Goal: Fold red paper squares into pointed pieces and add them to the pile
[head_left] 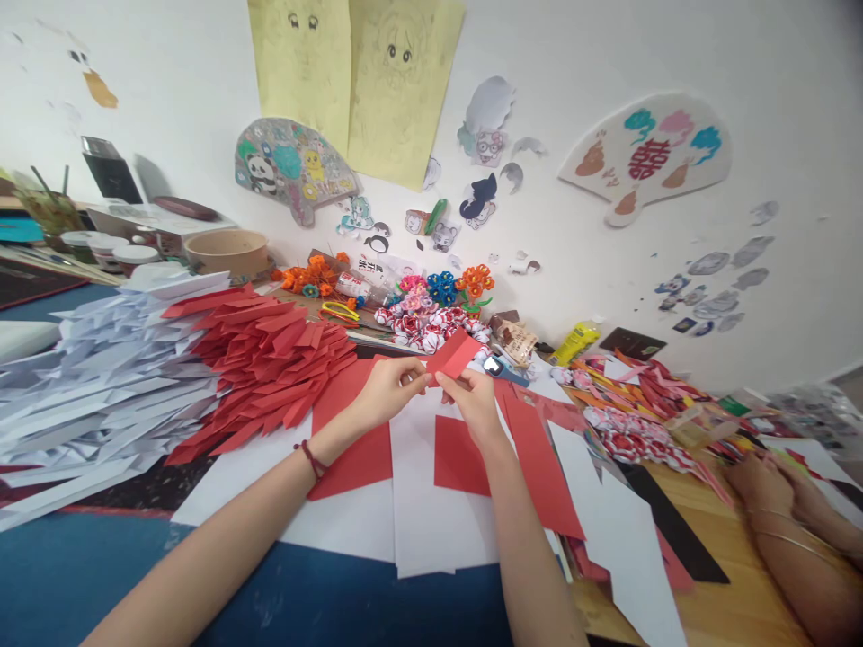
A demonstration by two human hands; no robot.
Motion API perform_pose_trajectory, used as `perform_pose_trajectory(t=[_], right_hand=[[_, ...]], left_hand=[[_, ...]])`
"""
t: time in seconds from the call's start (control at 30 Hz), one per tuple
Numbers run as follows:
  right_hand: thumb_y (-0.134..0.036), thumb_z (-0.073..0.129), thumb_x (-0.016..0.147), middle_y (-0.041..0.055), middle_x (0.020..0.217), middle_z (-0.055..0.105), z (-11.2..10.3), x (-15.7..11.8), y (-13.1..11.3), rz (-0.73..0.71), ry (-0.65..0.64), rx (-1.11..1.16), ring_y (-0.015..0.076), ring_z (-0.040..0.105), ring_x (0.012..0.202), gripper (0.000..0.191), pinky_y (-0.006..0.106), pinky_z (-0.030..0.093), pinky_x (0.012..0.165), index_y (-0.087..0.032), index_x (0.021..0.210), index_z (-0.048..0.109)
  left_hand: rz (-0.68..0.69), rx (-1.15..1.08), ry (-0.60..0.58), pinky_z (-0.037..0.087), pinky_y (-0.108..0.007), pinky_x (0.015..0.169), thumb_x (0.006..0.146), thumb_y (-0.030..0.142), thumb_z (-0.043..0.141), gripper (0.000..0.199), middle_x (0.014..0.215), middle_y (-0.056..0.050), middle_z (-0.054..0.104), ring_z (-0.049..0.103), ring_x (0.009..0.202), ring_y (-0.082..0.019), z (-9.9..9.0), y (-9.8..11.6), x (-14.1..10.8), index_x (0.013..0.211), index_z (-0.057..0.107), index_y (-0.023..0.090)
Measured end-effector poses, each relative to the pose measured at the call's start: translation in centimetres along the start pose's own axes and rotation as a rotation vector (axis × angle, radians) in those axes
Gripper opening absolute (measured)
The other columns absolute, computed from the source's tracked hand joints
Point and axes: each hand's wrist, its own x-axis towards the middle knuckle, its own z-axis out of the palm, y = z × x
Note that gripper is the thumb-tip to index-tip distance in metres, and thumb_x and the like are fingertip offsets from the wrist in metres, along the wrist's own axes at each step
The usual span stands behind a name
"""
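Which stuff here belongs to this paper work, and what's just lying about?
Likely in use:
red paper in left hand and right hand
folded red strips
folded white strips

Probably just lying about:
yellow bottle
black flask
tan bowl

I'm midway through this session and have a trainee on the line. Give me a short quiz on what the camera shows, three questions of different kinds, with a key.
1. Multiple choice. What do the left hand and right hand hold between them?
A) yellow-handled scissors
B) a small piece of red paper
C) a white strip

2. True or false. As the camera sees it, the heap of folded white paper lies to the right of the heap of folded red paper.

3. Fill in the blank. The dark red bracelet is on the person's ____ wrist.

Key: 1. B; 2. False, the white heap is on the left; 3. left
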Motion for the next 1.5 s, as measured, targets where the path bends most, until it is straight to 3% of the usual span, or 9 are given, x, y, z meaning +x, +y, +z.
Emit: perform_pose_trajectory(t=[0.2,0.4,0.73,1.03,1.27,1.5], right_hand=[[-0.04,0.068,0.075,-0.0016,0.053,0.054,-0.14,0.03,-0.06,-0.013,0.028,0.004,0.0116,0.048,0.051,0.026,0.024,0.039,0.052,-0.015,0.071,0.065],[-0.04,0.07,0.073,-0.0018,0.052,0.054,-0.03,0.06,0.02,-0.005,0.039,-0.005,0.0118,0.049,0.051,0.026,0.025,0.039,0.052,-0.016,0.068,0.063],[-0.041,0.069,0.074,-0.0019,0.052,0.054,-0.65,0.17,-0.16,-0.009,0.086,-0.006,0.0111,0.048,0.05,0.027,0.024,0.037,0.052,-0.015,0.069,0.064],[-0.045,0.069,0.073,-0.001,0.053,0.055,-0.39,0.02,-0.21,-0.002,0.034,-0.028,0.0125,0.05,0.051,0.03,0.025,0.039,0.053,-0.016,0.068,0.063],[-0.04,0.069,0.074,-0.0012,0.055,0.055,-0.44,-0.17,-0.52,0.0,0.015,-0.004,0.0116,0.049,0.052,0.026,0.024,0.039,0.052,-0.015,0.071,0.064],[-0.039,0.073,0.07,0.0,0.056,0.059,-0.38,-0.11,-0.23,0.043,-0.016,-0.021,0.0129,0.053,0.052,0.027,0.025,0.04,0.052,-0.014,0.074,0.066]], left_hand=[[-0.033,-0.01,-0.052,0.039,-0.019,0.052,0.087,0.04,0.05,0.03,0.072,-0.003,0.068,0.053,0.055,-0.01,0.17,0.14,-0.05,0.077,0.064,0.014],[-0.014,0.077,-0.022,0.037,-0.019,0.051,0.088,0.036,0.047,0.028,0.066,-0.001,0.063,0.052,0.055,-0.01,0.27,0.46,-0.28,0.072,0.056,0.015],[-0.027,0.057,-0.029,0.037,-0.02,0.052,0.089,0.038,0.047,0.027,0.072,-0.002,0.065,0.052,0.055,-0.01,0.47,0.45,-0.21,0.082,0.061,0.015],[0.018,0.078,-0.033,0.036,-0.02,0.053,0.085,0.033,0.051,0.023,0.064,-0.001,0.061,0.05,0.056,-0.01,0.1,0.76,-0.39,0.074,0.059,0.015],[-0.019,0.118,0.018,0.039,-0.021,0.057,0.083,0.033,0.054,0.02,0.075,-0.002,0.068,0.055,0.06,-0.011,-0.08,0.63,-0.1,0.08,0.064,0.015],[0.007,0.1,0.044,0.036,-0.02,0.053,0.084,0.032,0.053,0.023,0.064,-0.001,0.062,0.052,0.056,-0.01,-0.12,0.65,-0.19,0.072,0.059,0.014]])
